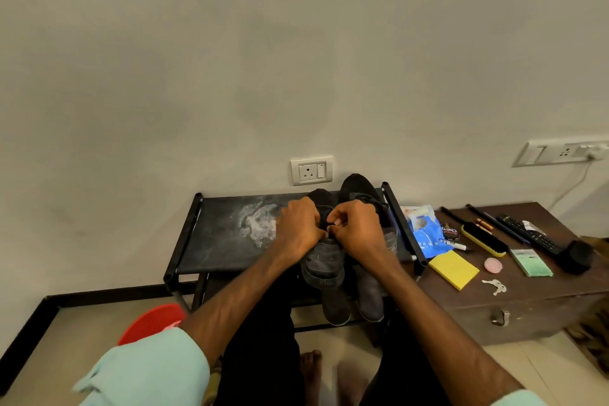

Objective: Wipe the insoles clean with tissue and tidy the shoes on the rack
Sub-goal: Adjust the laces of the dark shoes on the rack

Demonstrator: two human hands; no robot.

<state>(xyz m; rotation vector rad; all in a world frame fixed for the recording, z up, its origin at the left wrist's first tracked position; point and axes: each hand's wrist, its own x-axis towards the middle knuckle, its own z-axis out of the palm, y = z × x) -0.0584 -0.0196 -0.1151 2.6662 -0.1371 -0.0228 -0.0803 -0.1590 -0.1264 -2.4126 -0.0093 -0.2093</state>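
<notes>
A black shoe rack (pixel 197 241) stands against the wall, its top shelf smeared with white dust. On the right half of that shelf sit two dark shoes. My left hand (pixel 298 227) and my right hand (pixel 357 229) are both on the nearer dark grey shoe (pixel 323 269), fingers curled and pinching at its laces or tongue. The second black shoe (pixel 357 188) lies just behind my right hand. On the lower shelf, two dark grey shoes (pixel 336 306) poke out. No tissue is visible in either hand.
To the right, a brown trunk (pixel 527 306) carries a blue tissue pack (pixel 425 231), a polish tin (pixel 449 231), a yellow brush (pixel 482 239), a yellow pad (pixel 454 269), keys and a remote. A red tub (pixel 151 323) sits on the floor at left.
</notes>
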